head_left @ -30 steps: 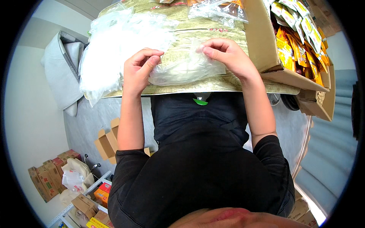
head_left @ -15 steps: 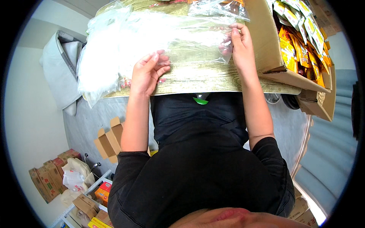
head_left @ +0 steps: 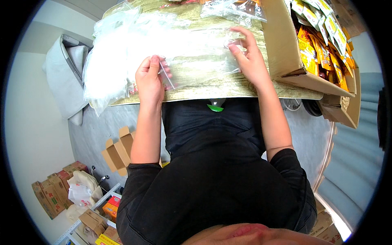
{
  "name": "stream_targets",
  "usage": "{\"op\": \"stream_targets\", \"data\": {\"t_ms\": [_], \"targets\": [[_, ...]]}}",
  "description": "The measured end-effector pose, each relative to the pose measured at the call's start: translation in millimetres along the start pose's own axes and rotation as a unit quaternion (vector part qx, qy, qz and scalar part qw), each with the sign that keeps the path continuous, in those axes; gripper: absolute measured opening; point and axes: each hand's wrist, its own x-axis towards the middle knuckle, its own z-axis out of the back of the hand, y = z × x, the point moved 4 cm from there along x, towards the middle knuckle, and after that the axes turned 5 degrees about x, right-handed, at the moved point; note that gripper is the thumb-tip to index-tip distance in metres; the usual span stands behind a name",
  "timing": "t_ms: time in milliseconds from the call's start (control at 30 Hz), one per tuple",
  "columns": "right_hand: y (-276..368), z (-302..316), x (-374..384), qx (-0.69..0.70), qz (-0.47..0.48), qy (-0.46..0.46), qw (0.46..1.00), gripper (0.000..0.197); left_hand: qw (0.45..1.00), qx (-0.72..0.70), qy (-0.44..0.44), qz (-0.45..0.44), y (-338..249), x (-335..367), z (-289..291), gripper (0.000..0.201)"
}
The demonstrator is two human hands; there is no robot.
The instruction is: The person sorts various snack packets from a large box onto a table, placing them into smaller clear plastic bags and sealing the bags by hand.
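A clear plastic bag (head_left: 196,61) is stretched flat just over the wood-patterned table (head_left: 204,93). My left hand (head_left: 151,79) pinches its left end, thumb on top, where a pale strip runs along the edge. At the bag's right end is my right hand (head_left: 251,61), its index finger lifted and its thumb apart from it. Some of that hand's fingertips show blurred through or behind the film. Left of the left hand lies a glossy pile of clear plastic bags (head_left: 108,61).
On the right stands an open cardboard box (head_left: 283,45) with orange packets (head_left: 322,53) and white-green packets (head_left: 316,18). More filled clear bags (head_left: 234,10) lie at the far table edge. A grey cushioned item (head_left: 65,73) sits left of the table; an open carton (head_left: 117,151) is on the floor.
My left hand has closed on the bag's left edge. My right hand has moved left and slightly down, its index finger lifting, and the bag's right end has shifted left.
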Motion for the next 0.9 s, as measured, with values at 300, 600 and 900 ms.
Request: {"op": "stream_targets", "data": {"t_ms": [300,600,900], "targets": [[9.4,4.7,-8.5,0.281,0.014,0.145,0.948,0.068,0.997,-0.059,0.045,-0.023,-11.9,9.1,15.5,0.024],[16.0,5.5,-5.1,0.301,-0.002,0.208,0.931,0.092,0.995,-0.029,0.093,-0.028,-13.9,12.1,25.5,0.025],[22.2,12.0,-5.9,0.276,0.043,0.175,0.944,0.102,0.984,-0.135,0.115,-0.002,-14.7,12.2,27.4,0.020]]}}
